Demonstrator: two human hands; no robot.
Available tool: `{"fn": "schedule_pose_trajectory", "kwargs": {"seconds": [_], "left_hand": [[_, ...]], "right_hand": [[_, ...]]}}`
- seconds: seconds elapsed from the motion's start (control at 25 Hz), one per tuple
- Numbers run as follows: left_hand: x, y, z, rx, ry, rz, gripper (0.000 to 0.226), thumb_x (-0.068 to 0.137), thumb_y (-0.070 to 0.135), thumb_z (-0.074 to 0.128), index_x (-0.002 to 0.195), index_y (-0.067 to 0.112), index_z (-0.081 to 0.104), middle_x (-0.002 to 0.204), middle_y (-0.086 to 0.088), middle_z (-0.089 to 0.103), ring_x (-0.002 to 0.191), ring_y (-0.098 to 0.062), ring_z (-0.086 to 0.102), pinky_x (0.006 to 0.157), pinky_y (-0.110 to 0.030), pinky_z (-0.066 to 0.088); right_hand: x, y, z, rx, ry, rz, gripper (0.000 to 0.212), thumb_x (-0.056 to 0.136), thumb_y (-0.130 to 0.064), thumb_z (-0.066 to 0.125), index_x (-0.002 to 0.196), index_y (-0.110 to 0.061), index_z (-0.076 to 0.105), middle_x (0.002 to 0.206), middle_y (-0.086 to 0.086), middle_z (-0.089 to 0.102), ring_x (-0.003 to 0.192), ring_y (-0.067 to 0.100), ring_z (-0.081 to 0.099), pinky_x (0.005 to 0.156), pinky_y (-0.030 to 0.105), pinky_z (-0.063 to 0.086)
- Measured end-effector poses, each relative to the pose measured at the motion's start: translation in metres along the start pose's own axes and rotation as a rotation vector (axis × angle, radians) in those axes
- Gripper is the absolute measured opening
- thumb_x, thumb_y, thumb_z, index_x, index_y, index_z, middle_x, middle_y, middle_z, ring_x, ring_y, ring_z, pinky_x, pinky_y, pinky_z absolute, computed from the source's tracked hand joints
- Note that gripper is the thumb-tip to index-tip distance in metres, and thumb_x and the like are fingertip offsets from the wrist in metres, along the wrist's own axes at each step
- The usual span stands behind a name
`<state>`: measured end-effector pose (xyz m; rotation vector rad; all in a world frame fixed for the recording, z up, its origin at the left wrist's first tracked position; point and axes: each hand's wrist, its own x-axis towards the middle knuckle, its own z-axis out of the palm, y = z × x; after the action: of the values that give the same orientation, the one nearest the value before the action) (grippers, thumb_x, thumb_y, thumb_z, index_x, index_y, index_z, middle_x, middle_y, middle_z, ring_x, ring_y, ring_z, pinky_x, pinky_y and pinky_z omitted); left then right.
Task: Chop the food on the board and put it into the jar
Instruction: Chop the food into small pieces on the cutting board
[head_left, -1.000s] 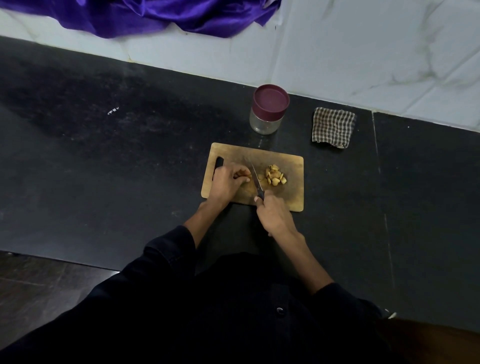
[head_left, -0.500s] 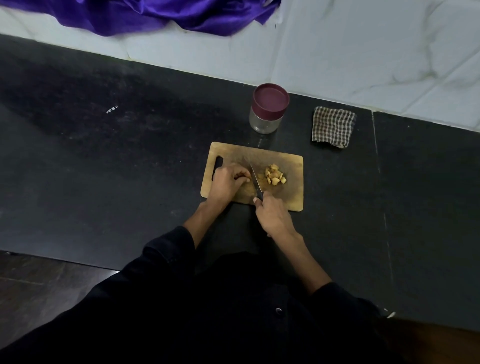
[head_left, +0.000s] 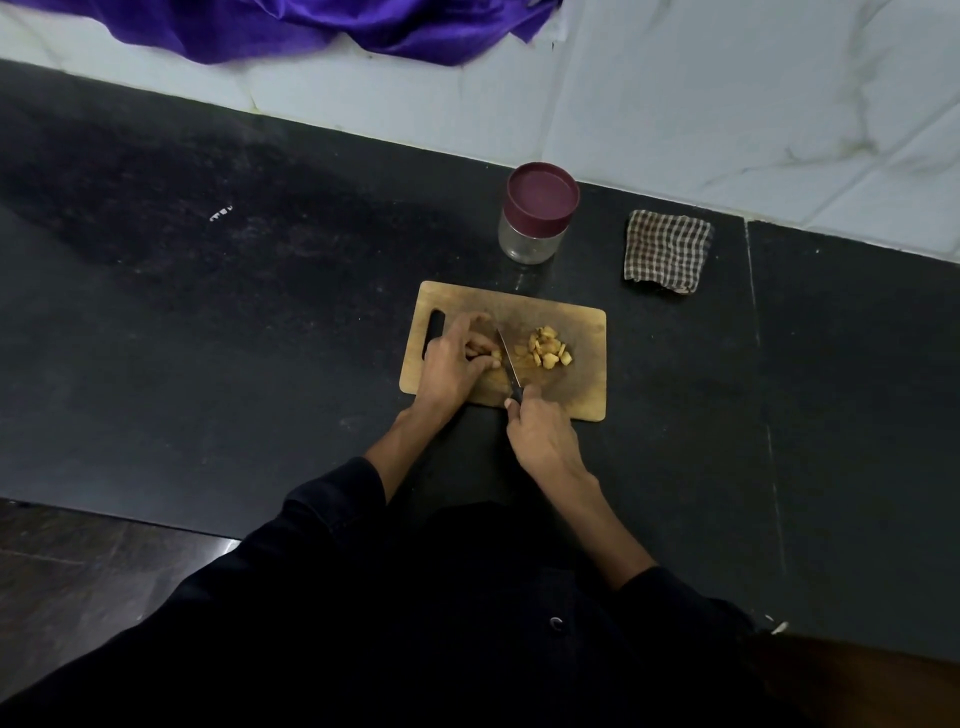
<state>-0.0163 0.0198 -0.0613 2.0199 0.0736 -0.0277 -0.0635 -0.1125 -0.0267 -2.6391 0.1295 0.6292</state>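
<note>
1. Two hands work over a wooden chopping board (head_left: 582, 395) that lies flat on the black worktop (head_left: 208, 364).
2. We see the left hand (head_left: 454, 364) on the board's left part, fingers curled down, pinching a small yellowish piece of food (head_left: 496, 355) against the wood.
3. We see the right hand (head_left: 537, 431) at the board's near edge, fingers wrapped round the dark handle of a knife (head_left: 508, 364).
4. Its blade runs away from us across the board, just beside the pinched piece, between that piece and the pile.
5. A small pile of chopped pieces (head_left: 548, 349) sits right of the blade, near the board's middle.
6. We see the jar (head_left: 535, 215) standing upright beyond the board, near the wall, its maroon lid on.
7. Right of the jar lies a folded checked cloth (head_left: 666, 251).
8. Purple fabric (head_left: 322, 26) hangs over the pale wall at the top.
</note>
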Motion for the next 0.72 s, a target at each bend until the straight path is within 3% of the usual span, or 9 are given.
{"fn": "schedule_pose_trajectory", "kwargs": {"seconds": [0.48,0.6,0.72], "left_hand": [[0.0004,0.0022,-0.0005,0.045,-0.004,-0.007,0.052,0.077,0.006,0.074,0.123,0.015,0.052,0.093,0.002,0.069,0.082,-0.002,0.062,0.079,-0.012,0.048],[0.0005,0.0014,-0.0002,0.037,0.005,-0.003,0.05,0.077,0.006,0.075,0.121,0.014,0.053,0.093,-0.001,0.07,0.084,-0.007,0.064,0.08,-0.016,0.05],[0.001,0.0008,0.0003,0.045,-0.004,0.003,0.048,0.077,0.005,0.074,0.119,0.013,0.053,0.093,-0.001,0.07,0.083,-0.004,0.064,0.077,-0.009,0.049]], "right_hand": [[0.0042,0.0016,0.0016,-0.007,0.028,-0.022,0.024,0.104,-0.031,0.041,0.117,-0.012,0.047,0.097,0.007,0.061,0.085,0.021,0.06,0.069,0.038,0.05],[0.0044,0.001,0.0019,-0.032,0.039,-0.033,0.024,0.104,-0.029,0.04,0.116,-0.01,0.047,0.097,0.008,0.06,0.08,0.018,0.052,0.066,0.035,0.043],[0.0039,0.0006,0.0022,-0.032,0.034,-0.028,0.021,0.104,-0.028,0.041,0.115,-0.011,0.047,0.097,0.007,0.061,0.082,0.02,0.058,0.067,0.036,0.048]]}}
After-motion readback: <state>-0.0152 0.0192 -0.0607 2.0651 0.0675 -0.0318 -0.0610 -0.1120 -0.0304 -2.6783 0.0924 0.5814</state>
